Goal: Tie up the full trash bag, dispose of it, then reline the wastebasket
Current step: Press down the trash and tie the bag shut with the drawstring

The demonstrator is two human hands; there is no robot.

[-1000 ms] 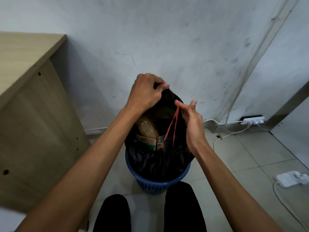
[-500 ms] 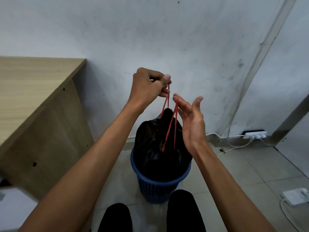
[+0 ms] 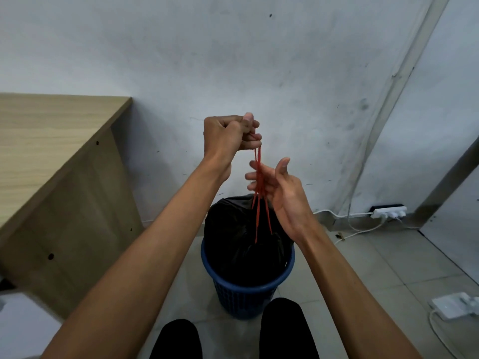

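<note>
The trash bag [image 3: 233,237] is black, with red drawstrings [image 3: 259,193]. The wastebasket [image 3: 246,291] is blue, its wall a fine lattice. The bench [image 3: 51,151] is pale wood grain. The wall [image 3: 233,60] is scuffed grey-white, the floor [image 3: 363,260] pale grey tile, the power strip [image 3: 388,211] white.

left hand [image 3: 229,137] pinches red drawstrings [image 3: 259,182] | right hand [image 3: 281,189] loosely around them | black trash bag [image 3: 241,237] in blue wastebasket [image 3: 246,294]
</note>
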